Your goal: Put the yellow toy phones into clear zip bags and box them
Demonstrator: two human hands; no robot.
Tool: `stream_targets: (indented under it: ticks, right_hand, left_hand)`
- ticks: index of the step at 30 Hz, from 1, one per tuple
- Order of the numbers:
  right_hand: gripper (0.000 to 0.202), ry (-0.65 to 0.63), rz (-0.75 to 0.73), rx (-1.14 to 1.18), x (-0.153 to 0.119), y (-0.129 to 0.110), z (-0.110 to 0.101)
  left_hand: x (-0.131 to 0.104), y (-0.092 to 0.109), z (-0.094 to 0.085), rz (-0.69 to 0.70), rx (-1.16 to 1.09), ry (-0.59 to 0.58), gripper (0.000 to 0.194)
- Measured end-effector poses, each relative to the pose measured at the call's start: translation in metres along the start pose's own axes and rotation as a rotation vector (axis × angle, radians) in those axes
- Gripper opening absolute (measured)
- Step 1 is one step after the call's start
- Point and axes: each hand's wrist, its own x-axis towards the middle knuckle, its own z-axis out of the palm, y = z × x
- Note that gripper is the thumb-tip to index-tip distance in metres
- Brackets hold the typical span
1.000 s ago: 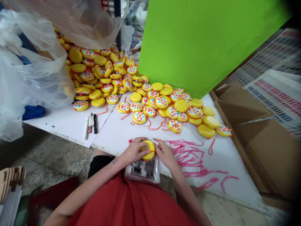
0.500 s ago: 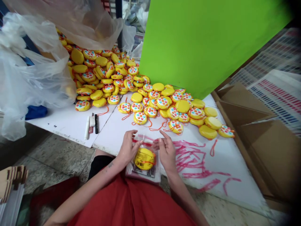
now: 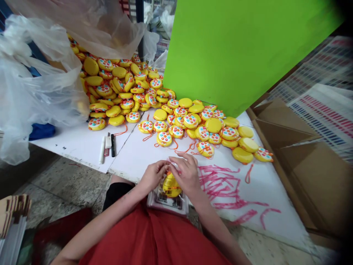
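A yellow toy (image 3: 171,185) lies inside a clear plastic bag (image 3: 184,200) at the near edge of the table, on top of a stack of flat printed bags. My left hand (image 3: 154,174) pinches the top of the clear bag, thumb and forefinger together. From the other side my right hand (image 3: 186,174) has its fingers closed at the same bag top, above the toy, and partly hides it. Beyond the hands, yellow toys with coloured dots and orange cords (image 3: 164,138) lie scattered on the white table.
A big heap of toys (image 3: 118,84) spills from a plastic sack (image 3: 49,88) at the back left. Markers (image 3: 102,150) lie left. A green panel (image 3: 234,48) stands behind; an open cardboard box (image 3: 311,176) is at the right.
My hands have come together at the bag's top, and their fingers have closed. The toy in the bag has tilted and shifted slightly right.
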Motion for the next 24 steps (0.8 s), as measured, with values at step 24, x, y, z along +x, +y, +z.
stream_targets:
  ticks: [24]
  right_hand:
    - [0.034, -0.040, 0.942, -0.281, -0.064, 0.194, -0.049]
  left_hand:
    - [0.016, -0.040, -0.015, -0.172, -0.250, -0.007, 0.031]
